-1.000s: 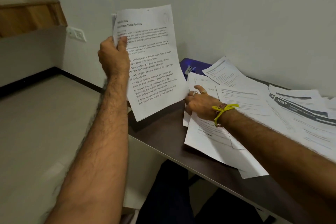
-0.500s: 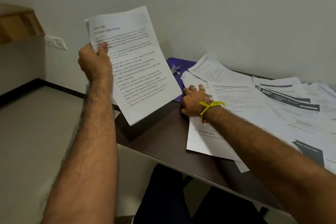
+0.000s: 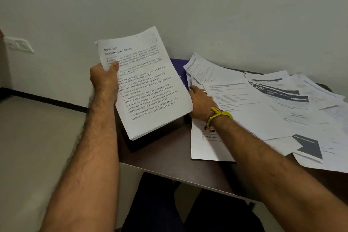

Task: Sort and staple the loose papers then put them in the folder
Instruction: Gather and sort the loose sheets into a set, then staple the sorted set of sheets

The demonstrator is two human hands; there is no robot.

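Head view: we see the purple folder [image 3: 180,70] lying flat on the counter [image 3: 169,156], mostly hidden under loose papers [image 3: 263,103]. Left hand [image 3: 103,79] grip clenched on a paper stack [image 3: 146,84]. Right hand [image 3: 201,101] fingers extended onto the loose papers, grip released.

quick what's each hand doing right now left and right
Left hand: holds a stack of papers in the air, thumb pinching its upper left corner.
Right hand: open, resting on the loose papers on the desk, gripping nothing.
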